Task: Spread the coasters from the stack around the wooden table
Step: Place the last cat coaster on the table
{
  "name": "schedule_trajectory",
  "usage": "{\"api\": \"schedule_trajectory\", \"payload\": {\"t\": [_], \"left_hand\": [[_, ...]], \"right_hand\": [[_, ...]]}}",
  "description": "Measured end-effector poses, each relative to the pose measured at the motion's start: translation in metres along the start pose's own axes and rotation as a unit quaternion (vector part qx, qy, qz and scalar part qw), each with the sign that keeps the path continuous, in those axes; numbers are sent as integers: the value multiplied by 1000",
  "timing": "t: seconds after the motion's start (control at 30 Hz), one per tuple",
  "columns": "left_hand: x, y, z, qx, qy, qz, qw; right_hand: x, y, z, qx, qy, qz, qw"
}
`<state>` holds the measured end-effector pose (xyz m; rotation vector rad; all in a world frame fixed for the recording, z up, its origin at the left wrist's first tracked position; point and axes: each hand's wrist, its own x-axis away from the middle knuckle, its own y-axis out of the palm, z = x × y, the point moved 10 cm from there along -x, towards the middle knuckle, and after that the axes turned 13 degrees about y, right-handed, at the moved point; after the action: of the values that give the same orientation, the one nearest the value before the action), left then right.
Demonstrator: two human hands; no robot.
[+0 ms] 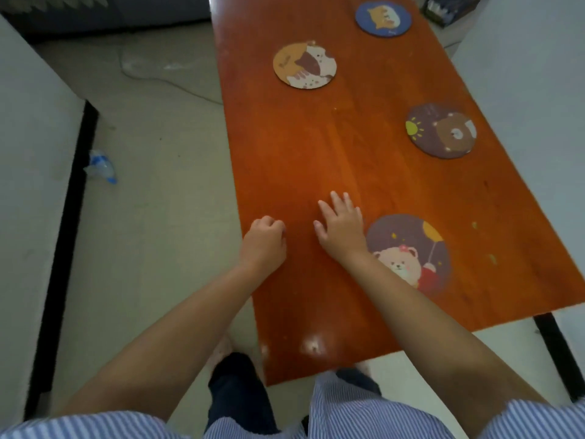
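Several round cartoon coasters lie apart on the orange-brown wooden table (316, 147). A blue one (383, 18) is farthest away, an orange-and-white cat one (304, 65) sits far left, and a dark bear one (441, 130) is at the right. A purple coaster with a pink bear (414, 248) lies nearest, partly under my right forearm. My right hand (340, 228) rests flat on the wood just left of it, fingers spread, holding nothing. My left hand (264, 242) is curled into a fist at the table's left edge, with nothing visible in it. No stack is in view.
A white-and-black furniture edge (72, 217) runs down the left. On the floor lie a crumpled blue-white wrapper (101, 167) and a thin cable (177, 83). A dark box (449, 7) stands beyond the table's far right corner. A black table leg (557, 353) shows at the right.
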<state>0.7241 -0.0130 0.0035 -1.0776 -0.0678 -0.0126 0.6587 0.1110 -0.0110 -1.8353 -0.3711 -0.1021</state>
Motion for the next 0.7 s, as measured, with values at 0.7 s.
{"api": "schedule_trajectory", "payload": {"t": [0.7], "left_hand": [[-211, -77, -128, -93, 228, -125, 961]], "right_hand": [[-77, -11, -38, -77, 316, 206, 923]]}}
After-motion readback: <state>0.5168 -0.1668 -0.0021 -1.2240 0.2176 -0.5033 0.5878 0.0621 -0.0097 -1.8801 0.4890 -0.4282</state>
